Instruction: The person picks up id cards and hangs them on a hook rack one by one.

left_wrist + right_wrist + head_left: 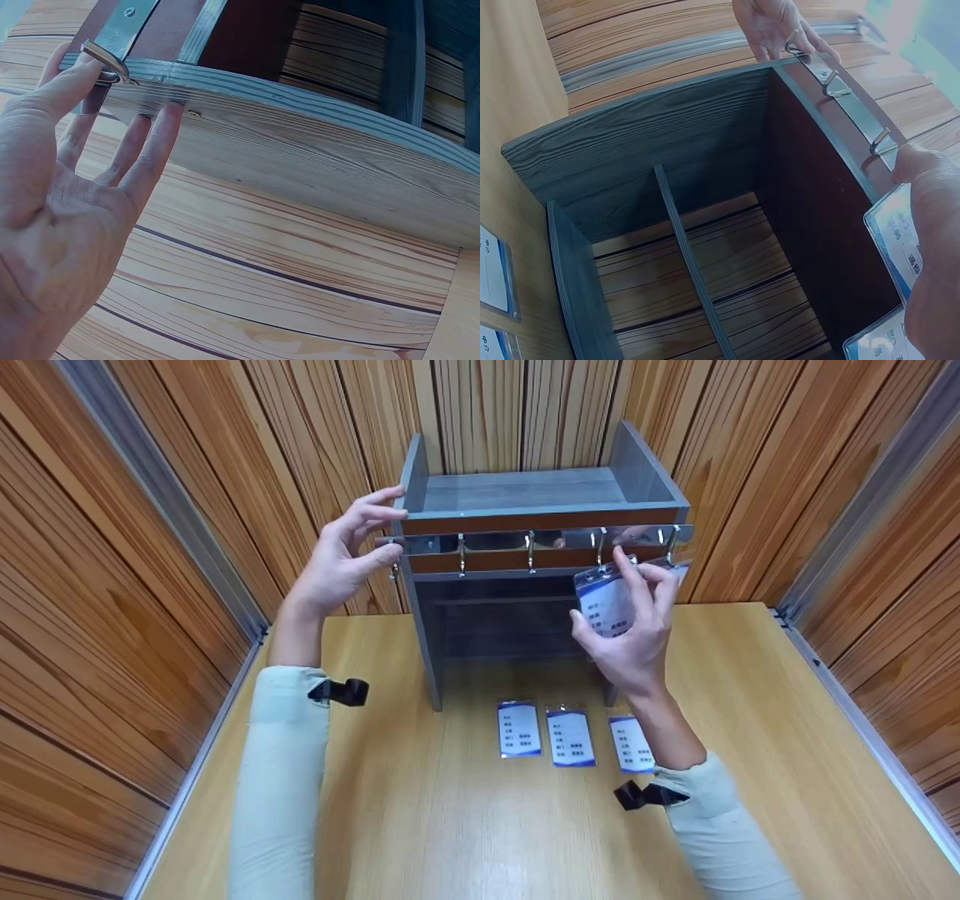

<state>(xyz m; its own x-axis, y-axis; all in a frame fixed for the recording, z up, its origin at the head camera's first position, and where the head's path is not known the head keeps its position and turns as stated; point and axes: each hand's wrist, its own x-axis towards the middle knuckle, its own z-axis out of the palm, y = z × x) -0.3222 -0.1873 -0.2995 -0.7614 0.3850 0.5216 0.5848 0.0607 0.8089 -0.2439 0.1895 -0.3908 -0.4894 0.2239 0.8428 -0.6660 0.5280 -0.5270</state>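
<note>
My right hand [634,634] pinches a clear-sleeved ID badge [602,604] with a blue and white card, its top edge near the fourth hook of a metal hook rail [495,541]. Whether the badge is on that hook is hidden by my fingers. Another badge [881,337] hangs beside it at the rail's right end, mostly covered by the hand. My left hand [337,547] rests at the left end of the rail, fingers extended. In the left wrist view its fingertips touch the side panel [300,150], with the thumb by the end hook [105,60].
The rail is fixed on a grey wooden shelf unit [525,487] standing against the slatted wall [480,412]. On the wooden table [450,825] in front lie three more badges: one left [519,729], one middle [570,737] and one right [630,744], partly behind my right wrist.
</note>
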